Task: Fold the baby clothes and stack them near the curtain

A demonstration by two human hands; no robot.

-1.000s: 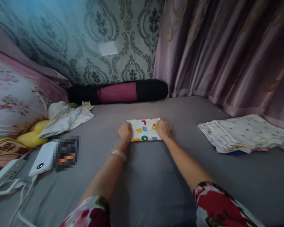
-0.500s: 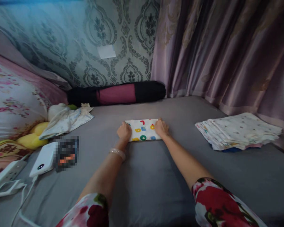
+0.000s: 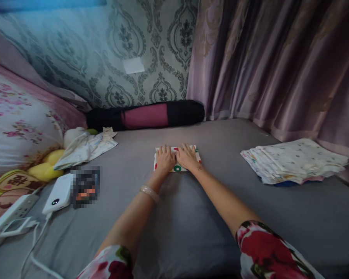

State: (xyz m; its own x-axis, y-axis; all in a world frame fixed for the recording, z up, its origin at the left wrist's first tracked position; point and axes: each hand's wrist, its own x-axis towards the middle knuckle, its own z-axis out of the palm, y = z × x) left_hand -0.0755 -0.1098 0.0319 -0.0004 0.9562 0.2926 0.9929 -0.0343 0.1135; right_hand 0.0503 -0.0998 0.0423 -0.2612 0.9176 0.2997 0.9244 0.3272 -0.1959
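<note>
A folded white cloth (image 3: pixel 177 168) with colourful printed letters lies flat on the grey bed sheet (image 3: pixel 174 217) in front of me. My left hand (image 3: pixel 165 158) rests palm down on its left half, fingers stretched forward. On the right half lies my right hand (image 3: pixel 187 155), also flat with the fingers apart. The two hands nearly meet at the thumbs and hide most of the cloth's print. Neither hand grips the cloth.
On the right is a stack of folded printed cloths (image 3: pixel 296 161). To the left lie a crumpled cloth (image 3: pixel 87 149), a white power bank (image 3: pixel 58 193), a power strip (image 3: pixel 13 213) and cables. A long black and maroon bag (image 3: pixel 145 115) lies along the wall.
Both hands have let go of the cloth's side edges and moved inward. They now lie flat on top of it, close together.
</note>
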